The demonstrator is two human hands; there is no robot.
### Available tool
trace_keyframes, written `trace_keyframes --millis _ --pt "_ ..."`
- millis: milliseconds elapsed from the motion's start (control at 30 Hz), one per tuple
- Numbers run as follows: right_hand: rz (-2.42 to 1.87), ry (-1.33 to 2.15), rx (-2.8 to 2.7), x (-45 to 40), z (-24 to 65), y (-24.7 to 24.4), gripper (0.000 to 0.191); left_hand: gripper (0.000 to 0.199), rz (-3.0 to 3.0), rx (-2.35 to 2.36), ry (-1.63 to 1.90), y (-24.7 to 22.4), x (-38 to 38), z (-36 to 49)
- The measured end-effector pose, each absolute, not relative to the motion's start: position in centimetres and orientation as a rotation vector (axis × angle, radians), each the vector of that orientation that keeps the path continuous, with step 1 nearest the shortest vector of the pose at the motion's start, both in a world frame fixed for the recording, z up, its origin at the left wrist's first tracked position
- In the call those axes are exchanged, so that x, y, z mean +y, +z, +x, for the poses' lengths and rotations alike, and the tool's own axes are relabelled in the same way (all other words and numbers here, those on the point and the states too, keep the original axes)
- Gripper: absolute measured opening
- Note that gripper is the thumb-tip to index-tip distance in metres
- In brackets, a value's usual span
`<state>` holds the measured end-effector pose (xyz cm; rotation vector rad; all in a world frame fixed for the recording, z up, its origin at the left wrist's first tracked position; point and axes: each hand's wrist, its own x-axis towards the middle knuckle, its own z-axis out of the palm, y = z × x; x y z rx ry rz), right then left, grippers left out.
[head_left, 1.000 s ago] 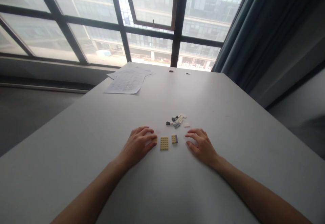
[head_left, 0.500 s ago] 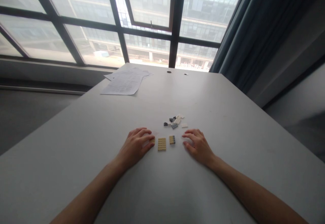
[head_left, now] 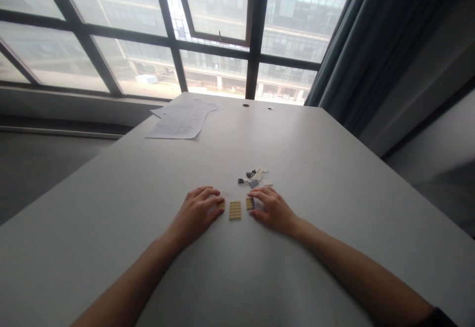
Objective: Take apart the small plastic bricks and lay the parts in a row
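Observation:
A tan studded plate [head_left: 235,210] lies flat on the white table between my two hands. To its left, my left hand [head_left: 202,210] has its thumb and fingers around a small tan piece [head_left: 221,205], mostly hidden by the fingers. On the other side, the thumb and fingers of my right hand [head_left: 269,208] are at the upper and lower ends of a tan and grey block [head_left: 250,203]. Just beyond lies a loose group of white pieces [head_left: 259,174], dark pieces [head_left: 251,173] and a grey plate [head_left: 253,183].
Printed papers [head_left: 180,121] lie at the far left of the white table [head_left: 297,154]. A round dark hole [head_left: 246,105] is near the far edge. Windows stand behind the table, with a blue-grey curtain [head_left: 345,45] at the right.
My right hand has moved left and closed in around the tan and grey block. My left hand stays at its small tan piece. The view has shifted slightly.

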<state>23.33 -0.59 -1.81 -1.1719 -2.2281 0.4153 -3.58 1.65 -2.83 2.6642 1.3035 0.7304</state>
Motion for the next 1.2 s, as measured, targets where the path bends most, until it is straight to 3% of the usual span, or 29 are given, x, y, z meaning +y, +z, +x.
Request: trace_keyframes --millis 333,900,1200 --pt "-1.184 0.505 -2.227 -0.2 22.6 -1.9 0.034 0.025 2.667 1.305 0.714 -2.7 1.5 -3.5" --pt "-1.180 0.546 -2.166 0.0 22.8 -1.9 0.036 0.026 2.674 1.321 0.683 -2.8 1.6 -3.5" --pt "-1.434 0.218 -2.152 3.9 24.7 -1.8 0.029 0.030 2.665 1.299 0.719 -2.8 1.7 -3.6"
